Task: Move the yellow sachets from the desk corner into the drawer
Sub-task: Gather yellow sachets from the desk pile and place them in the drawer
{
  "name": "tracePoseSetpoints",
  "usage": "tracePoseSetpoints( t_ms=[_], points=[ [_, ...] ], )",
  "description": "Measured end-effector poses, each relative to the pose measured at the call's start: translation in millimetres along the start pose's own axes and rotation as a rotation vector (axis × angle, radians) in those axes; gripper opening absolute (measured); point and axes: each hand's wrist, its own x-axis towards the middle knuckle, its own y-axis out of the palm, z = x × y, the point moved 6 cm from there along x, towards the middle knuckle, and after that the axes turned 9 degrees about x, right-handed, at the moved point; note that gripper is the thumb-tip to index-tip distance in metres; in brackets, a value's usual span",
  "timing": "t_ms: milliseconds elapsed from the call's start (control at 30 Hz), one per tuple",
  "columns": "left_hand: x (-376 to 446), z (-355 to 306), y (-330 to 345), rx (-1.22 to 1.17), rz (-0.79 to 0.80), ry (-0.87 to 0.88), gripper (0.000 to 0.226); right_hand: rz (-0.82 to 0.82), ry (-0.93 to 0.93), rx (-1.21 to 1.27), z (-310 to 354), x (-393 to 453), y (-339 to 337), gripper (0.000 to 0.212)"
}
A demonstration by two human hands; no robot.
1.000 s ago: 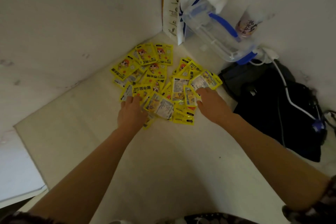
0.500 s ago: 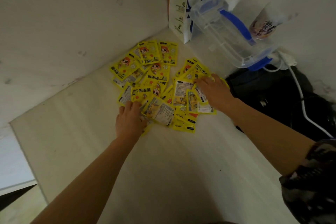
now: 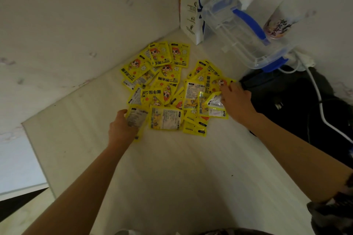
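Desk (image 3: 172,168), many yellow sachets (image 3: 166,82), two hands

A lived-in private room, most likely a dormitory or study corner of a home, is suggested. A pale wood-grain desk (image 3: 172,168) is set into a corner formed by plain white walls (image 3: 66,25), scuffed and marked in the left half of the frame. Everyday personal clutter is gathered at the upper right: a white paper coffee-shop bag (image 3: 193,2) is stood against the wall, a clear plastic storage box with blue clips (image 3: 242,38) is tilted beside it, and a printed drink cup (image 3: 277,25) is seen near it. A black bag (image 3: 298,101) and a white charging cable (image 3: 321,107) are spread along the right edge.
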Motion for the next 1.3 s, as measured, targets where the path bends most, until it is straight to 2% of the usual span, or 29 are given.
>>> tracePoseSetpoints(
  t_ms=[100, 200, 333, 467, 567, 700, 800, 933, 1067, 1200, 1300],
  points=[
    [2, 7, -21, 0.023, -0.107, -0.013, 0.030, -0.022, 0.038, 0.073, -3, -10, -3, 0.042],
    [3, 1, -33, -0.067, -0.126, 0.013, 0.023, 0.014, 0.046, 0.054, -5, -21, -1, 0.038],
    [-1, -39, -23, -0.005, 0.018, 0.218, 0.027, 0.229, -0.020, 0.029, -1, -29, 7, 0.027],
    [-8, -75, 15, 0.292, 0.230, 0.405, 0.053, 0.251, -0.091, 0.044, 3, -23, 11, 0.028],
    [-6, -87, 39, 0.519, 0.236, 0.515, 0.047, 0.234, -0.159, 0.040, 4, -8, 18, 0.033],
    [-2, -99, 49, 0.629, 0.175, 0.646, 0.046, 0.270, -0.274, -0.033, 14, 10, 30, 0.047],
    [-1, -106, 55, 0.670, 0.195, 0.669, 0.048, 0.284, -0.269, 0.010, 22, 15, 30, 0.054],
    [0, -107, 55, 0.670, 0.178, 0.678, 0.046, 0.289, -0.268, -0.008, 30, 19, 24, 0.040],
    [-2, -104, 49, 0.524, 0.189, 0.671, 0.044, 0.275, -0.337, 0.053, 40, 17, 12, 0.041],
    [-3, -95, 35, 0.394, 0.150, 0.595, 0.038, 0.215, -0.361, 0.233, 49, 21, 0, 0.027],
    [1, -89, 20, 0.311, 0.110, 0.493, 0.045, 0.184, -0.316, 0.446, 55, 18, -8, 0.025]
  ],
)
